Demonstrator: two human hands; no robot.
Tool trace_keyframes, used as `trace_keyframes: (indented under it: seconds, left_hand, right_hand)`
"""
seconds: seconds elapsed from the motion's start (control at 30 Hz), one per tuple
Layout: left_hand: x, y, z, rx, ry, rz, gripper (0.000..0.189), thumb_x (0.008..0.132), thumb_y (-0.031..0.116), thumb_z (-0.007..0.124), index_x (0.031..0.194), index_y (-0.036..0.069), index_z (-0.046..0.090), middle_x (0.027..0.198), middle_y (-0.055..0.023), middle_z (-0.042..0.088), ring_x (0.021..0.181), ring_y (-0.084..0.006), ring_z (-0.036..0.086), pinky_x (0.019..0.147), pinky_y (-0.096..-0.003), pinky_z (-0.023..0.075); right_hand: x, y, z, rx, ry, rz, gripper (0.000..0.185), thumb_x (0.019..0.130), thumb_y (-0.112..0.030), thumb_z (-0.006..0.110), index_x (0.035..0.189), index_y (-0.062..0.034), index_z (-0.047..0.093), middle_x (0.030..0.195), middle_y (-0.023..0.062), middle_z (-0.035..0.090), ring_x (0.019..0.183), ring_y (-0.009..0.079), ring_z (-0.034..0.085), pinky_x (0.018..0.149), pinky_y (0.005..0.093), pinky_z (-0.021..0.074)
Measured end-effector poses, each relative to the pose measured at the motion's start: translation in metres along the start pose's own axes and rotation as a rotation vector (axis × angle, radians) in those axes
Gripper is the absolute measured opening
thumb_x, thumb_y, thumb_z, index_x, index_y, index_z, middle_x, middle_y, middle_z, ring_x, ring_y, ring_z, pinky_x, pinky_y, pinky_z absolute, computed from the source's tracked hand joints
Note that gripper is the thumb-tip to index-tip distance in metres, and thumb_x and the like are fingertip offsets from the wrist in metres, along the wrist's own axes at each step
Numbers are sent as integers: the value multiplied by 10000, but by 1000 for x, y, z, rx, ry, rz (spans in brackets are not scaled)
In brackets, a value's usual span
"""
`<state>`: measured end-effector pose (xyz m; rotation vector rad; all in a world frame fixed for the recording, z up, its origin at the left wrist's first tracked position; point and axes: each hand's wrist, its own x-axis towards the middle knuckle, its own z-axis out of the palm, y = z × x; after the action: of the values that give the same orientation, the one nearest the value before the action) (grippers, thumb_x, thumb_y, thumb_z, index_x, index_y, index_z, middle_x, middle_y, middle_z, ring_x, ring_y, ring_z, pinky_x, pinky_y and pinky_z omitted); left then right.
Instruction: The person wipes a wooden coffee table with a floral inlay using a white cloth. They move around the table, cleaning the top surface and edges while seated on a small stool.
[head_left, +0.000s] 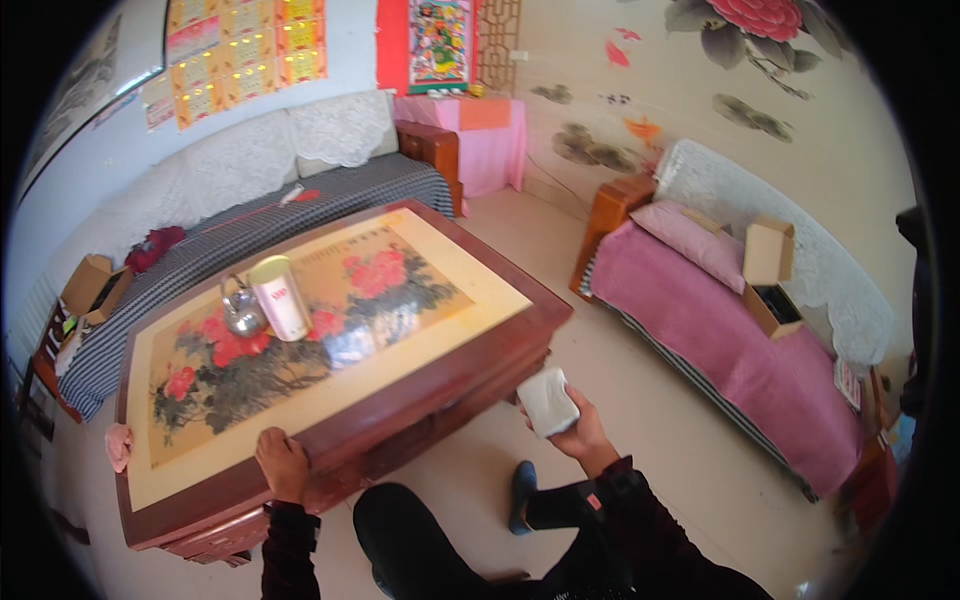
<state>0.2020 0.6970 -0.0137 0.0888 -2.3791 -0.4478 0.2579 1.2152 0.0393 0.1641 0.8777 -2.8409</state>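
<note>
A folded white cloth (548, 402) lies in my right hand (589, 435), held in the air off the near right side of the wooden table (420, 390). My left hand (283, 459) rests on the table's near edge with its fingers curled; their tips are hidden. Peonies are painted on the panel of the tabletop (390, 330). On it stand a metal teapot (244, 315) and, right beside it, a tall pale canister (282, 304) with a greenish lid. A crumpled pink cloth (118, 447) hangs at the table's left corner.
A long sofa (330, 184) with a checked cover runs behind the table, with an open cardboard box (96, 289) at its left end. To the right, a pink-covered sofa (697, 360) holds a pillow (690, 240) and another open box (772, 307). Tiled floor (570, 352) separates table and sofa.
</note>
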Motion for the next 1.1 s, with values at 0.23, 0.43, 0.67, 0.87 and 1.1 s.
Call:
trace_keyframes:
  seconds: [0.23,0.43,0.67,0.87,1.1]
  left_hand:
    - [11,-6,3,98,-134,-7,104,845,89,599,922,36,552,973,-168,570,969,-391,559,868,-509,455]
    - [-2,86,-28,-159,133,488,175,892,153,638,1012,25,636,963,-176,631,919,-394,603,810,-487,499]
    - [-86,201,-62,-823,-375,377,109,897,81,666,989,27,685,943,-151,682,853,-309,684,729,-369,554]
    - [-128,216,-61,-957,-742,272,107,918,101,692,970,8,680,897,-145,688,837,-269,690,746,-350,541]
    - [-139,216,-47,-999,-823,177,144,931,125,695,1015,8,691,901,-121,715,785,-230,699,673,-326,542]
  right_hand:
    - [-56,-32,8,58,-217,-63,581,1006,-437,504,1465,-83,460,1403,199,569,1192,435,601,963,548,510]
    - [-76,-16,-39,-100,67,40,581,980,-423,571,1445,-90,473,1354,173,595,1134,423,618,907,576,521]
    - [-20,21,11,-603,141,27,493,914,-227,709,1352,-73,544,1128,59,652,968,210,638,770,399,551]
    - [53,39,141,-1479,-14,-932,626,832,-265,772,1348,-4,533,1169,232,669,1043,375,672,933,414,530]
    - [128,108,122,-2232,-186,-713,808,850,-435,737,1498,-73,418,1462,244,488,1354,414,465,1131,480,372]
